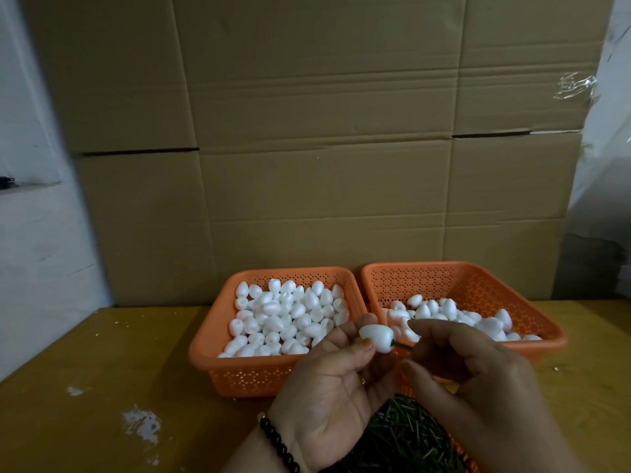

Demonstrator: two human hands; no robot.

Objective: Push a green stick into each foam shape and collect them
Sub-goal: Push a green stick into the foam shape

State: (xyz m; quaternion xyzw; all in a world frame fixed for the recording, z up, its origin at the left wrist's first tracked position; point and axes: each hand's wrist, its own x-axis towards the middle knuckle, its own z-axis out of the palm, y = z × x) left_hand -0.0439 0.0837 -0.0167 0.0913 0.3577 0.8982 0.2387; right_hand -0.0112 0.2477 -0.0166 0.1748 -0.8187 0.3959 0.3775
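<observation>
Over the bench point(102, 353), the left hand point(327, 387) is pinching a foam egg point(375, 339) while the right hand point(478, 377) is pinching its green stick point(403, 346).

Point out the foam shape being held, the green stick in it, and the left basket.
foam shape point(375, 338), head view, its middle.
green stick point(402, 346), head view, bare stretch.
left basket point(246, 373), head view, front wall.

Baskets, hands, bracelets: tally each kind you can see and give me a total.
Orange baskets: 2, the left basket and the right basket
Hands: 2, the left hand and the right hand
Beaded bracelets: 1, the bracelet
Total: 5
</observation>
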